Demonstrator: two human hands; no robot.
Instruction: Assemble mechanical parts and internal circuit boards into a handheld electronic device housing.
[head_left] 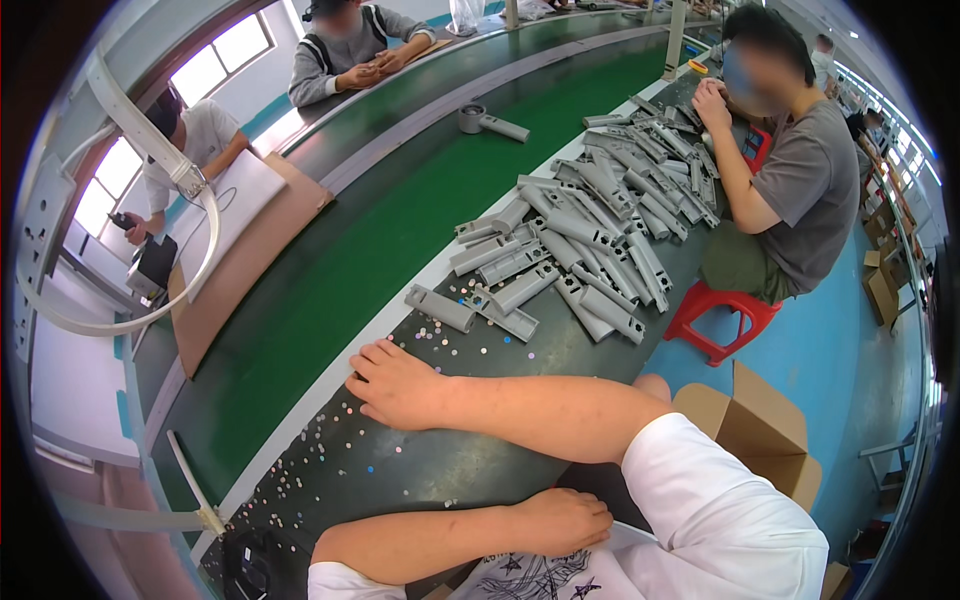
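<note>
My right arm reaches across the dark worktable (480, 455) from the right. My right hand (395, 388) rests palm down near the white table edge, fingers apart and slightly bent, with nothing visible in it. Small round discs (315, 440), pale, blue and orange, lie scattered around and to the left of it. My left hand (560, 520) lies across my front at the near table edge, back up, fingers loosely laid and holding nothing I can see. Just beyond my right hand, a grey half-round plastic housing (441, 308) lies at the near end of a large heap of similar housings (590, 235).
Past the white edge runs a green conveyor belt (290, 300), carrying a grey part with a ring end (490, 123). A co-worker sits on a red stool (722, 318) at right; others sit across the belt. An open cardboard box (750, 420) stands beside me. A black object (247, 562) lies lower left.
</note>
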